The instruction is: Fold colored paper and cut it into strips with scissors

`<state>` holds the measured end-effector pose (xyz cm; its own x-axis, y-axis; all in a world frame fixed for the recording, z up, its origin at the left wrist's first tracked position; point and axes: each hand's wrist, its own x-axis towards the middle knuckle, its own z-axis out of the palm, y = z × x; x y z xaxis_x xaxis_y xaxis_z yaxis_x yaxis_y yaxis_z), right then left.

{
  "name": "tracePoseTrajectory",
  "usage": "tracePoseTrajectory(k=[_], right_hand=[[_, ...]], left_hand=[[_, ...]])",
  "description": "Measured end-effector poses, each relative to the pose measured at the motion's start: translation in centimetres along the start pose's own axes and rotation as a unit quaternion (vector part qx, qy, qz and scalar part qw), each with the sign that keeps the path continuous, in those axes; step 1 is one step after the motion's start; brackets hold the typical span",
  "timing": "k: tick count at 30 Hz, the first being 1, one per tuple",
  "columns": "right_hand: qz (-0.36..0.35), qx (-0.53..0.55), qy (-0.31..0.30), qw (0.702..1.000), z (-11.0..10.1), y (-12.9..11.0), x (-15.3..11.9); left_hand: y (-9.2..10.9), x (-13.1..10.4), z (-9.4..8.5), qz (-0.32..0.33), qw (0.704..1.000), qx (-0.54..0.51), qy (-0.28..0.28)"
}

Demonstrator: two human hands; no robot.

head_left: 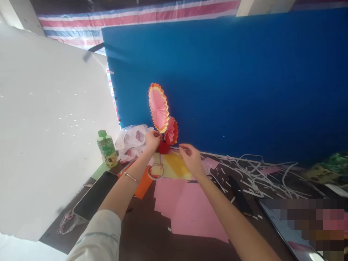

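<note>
A large pleated paper rosette [158, 108], pink with a yellow and orange zigzag rim, stands upright ahead of me. Behind its lower edge is a smaller pink and orange rosette [171, 131], above a round red piece [163, 147]. My left hand [153, 140] is closed at the bottom edge of the large rosette, its fingertips partly hidden. To the right of the red piece, my right hand [191, 156] is held in a pinch, apart from both rosettes. What its fingertips hold, if anything, is too small to make out.
Pink paper sheets [194, 210], yellow paper [174, 163], orange paper [144, 185] and a tape roll [156, 172] lie on the dark table. A phone [95, 195], green-capped bottle [107, 149] and plastic bag [133, 139] are left. White cables [252, 174] and a screen [282, 224] lie right.
</note>
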<state>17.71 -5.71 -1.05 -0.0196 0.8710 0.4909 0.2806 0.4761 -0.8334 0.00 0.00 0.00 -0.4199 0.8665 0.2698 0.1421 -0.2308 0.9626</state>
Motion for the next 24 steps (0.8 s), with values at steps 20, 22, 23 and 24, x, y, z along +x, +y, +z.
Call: tracePoseTrajectory(k=[20,22,23,24], right_hand=[[0.122,-0.001,0.016,0.992,-1.4,9.6,-7.7],[0.123,-0.009,0.013,0.992,-1.4,9.6,-7.7],[0.123,-0.013,0.01,0.992,-1.4,9.6,-7.7],[0.121,-0.018,0.006,0.992,-1.5,9.5,-7.7]], left_hand=[[-5.7,2.8,2.4,0.044,0.996,-0.041,-0.061],[-5.6,2.8,2.3,0.062,0.995,-0.036,-0.07],[-5.5,2.7,2.3,0.07,0.994,-0.034,-0.074],[-5.4,2.7,2.2,0.078,0.993,-0.031,-0.078]])
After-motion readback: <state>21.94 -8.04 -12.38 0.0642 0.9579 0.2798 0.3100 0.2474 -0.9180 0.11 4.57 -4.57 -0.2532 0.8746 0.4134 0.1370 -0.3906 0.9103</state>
